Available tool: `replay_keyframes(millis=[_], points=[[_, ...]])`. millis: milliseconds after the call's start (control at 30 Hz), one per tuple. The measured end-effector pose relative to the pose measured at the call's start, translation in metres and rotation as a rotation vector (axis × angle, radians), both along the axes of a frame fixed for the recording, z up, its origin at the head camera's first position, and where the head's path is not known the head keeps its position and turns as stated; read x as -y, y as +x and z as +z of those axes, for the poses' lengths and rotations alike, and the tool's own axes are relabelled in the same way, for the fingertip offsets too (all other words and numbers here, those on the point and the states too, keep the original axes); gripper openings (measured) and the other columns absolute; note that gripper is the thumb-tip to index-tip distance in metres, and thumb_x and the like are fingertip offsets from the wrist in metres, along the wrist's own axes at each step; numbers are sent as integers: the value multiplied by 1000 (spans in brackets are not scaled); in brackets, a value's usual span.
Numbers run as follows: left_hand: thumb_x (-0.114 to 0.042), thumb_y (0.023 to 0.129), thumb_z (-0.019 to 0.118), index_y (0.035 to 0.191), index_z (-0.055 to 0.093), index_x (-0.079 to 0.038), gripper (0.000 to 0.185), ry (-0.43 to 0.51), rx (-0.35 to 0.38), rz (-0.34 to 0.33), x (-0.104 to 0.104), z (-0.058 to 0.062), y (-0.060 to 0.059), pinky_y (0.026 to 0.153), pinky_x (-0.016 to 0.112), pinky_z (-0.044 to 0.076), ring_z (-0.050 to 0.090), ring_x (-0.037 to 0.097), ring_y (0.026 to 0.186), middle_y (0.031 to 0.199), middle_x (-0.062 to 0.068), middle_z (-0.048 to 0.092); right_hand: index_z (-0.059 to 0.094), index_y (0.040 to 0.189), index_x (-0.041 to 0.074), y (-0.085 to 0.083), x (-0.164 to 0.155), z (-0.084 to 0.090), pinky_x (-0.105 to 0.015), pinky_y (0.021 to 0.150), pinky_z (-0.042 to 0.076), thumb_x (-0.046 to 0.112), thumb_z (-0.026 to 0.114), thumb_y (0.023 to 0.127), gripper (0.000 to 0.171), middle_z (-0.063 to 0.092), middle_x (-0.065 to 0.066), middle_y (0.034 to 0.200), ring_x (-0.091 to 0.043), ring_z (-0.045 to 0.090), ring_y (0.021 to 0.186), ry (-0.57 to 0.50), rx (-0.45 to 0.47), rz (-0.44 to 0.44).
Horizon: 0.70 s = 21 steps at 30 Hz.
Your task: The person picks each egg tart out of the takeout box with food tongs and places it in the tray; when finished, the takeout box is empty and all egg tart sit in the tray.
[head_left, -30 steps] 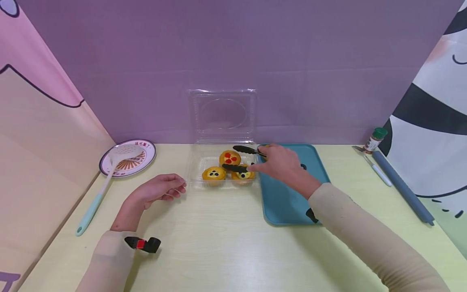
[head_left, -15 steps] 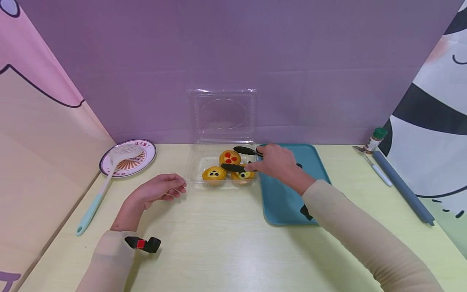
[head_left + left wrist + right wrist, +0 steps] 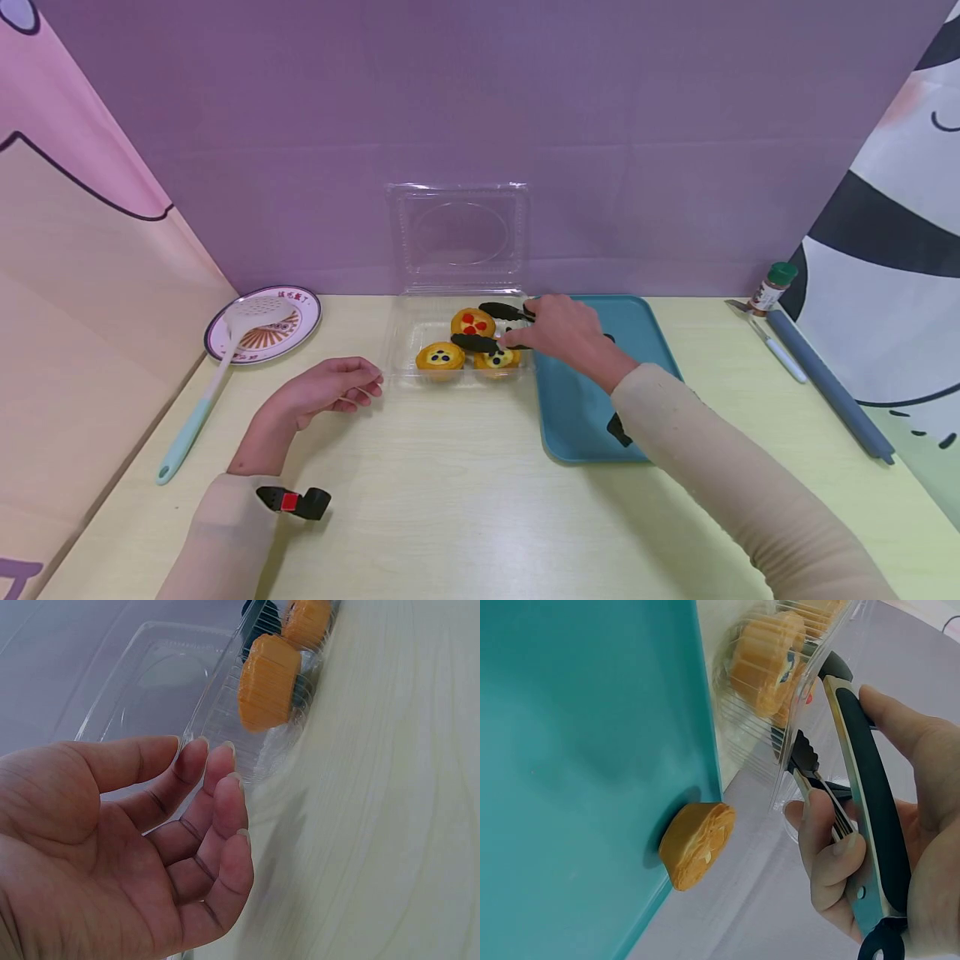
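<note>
My left hand (image 3: 330, 390) pinches the near left rim of an open clear plastic box (image 3: 401, 337) between thumb and forefinger, its other fingers loosely curled. Inside the box sit two egg tarts with dark berries, one at the left (image 3: 440, 357) and one at the right (image 3: 497, 360). Behind them lies a tart with red topping (image 3: 473, 322). My right hand (image 3: 566, 332) grips black-tipped tongs (image 3: 474, 342), whose spread arms reach over the box, around the red-topped tart. Another tart (image 3: 697, 844) rests on the blue tray (image 3: 592, 417), hidden behind my right hand in the head view.
At the left, a white skimmer (image 3: 198, 412) lies across a patterned plate (image 3: 300, 337). A green-capped jar (image 3: 771, 290), a small white-handled utensil (image 3: 783, 358) and a grey-blue bar (image 3: 832, 387) are at the right. The box's lid (image 3: 461, 233) stands upright against the purple backdrop.
My right hand has shifted slightly left with the tongs, whose tips now sit a little farther over the box. The left hand and the box have not moved.
</note>
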<state>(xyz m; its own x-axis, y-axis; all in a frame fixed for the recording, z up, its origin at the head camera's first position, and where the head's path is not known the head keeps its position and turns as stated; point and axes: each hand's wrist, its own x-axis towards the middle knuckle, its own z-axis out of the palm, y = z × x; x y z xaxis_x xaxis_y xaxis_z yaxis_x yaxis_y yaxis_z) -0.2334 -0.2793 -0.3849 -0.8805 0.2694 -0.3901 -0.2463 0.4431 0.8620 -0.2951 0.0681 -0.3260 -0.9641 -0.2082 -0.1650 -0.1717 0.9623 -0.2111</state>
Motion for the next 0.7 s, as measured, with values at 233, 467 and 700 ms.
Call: replay_keyframes(millis=[233,467,700], points=[[-29,105,52,124,55,3,38,5,4,0,1,-1,0,80,29,53,62,15,89,101,1,67,50,148,19,-4,2,-2,-33,54,48,72,64,82,87,63,-9,135,-22,62,77,-3,15,11],[-30,105,52,125,55,3,39,2,3,-3,1,-1,-1,80,30,53,62,15,90,101,0,67,51,148,22,-6,2,-1,-30,46,32,69,64,84,81,65,-6,93,-16,41,53,-34,40,1],[-30,105,51,125,54,4,39,-6,-3,-8,1,0,-1,80,30,52,62,14,90,102,1,67,53,146,24,-4,1,-2,-30,44,23,68,66,84,77,54,-2,68,-14,25,45,-57,12,11]])
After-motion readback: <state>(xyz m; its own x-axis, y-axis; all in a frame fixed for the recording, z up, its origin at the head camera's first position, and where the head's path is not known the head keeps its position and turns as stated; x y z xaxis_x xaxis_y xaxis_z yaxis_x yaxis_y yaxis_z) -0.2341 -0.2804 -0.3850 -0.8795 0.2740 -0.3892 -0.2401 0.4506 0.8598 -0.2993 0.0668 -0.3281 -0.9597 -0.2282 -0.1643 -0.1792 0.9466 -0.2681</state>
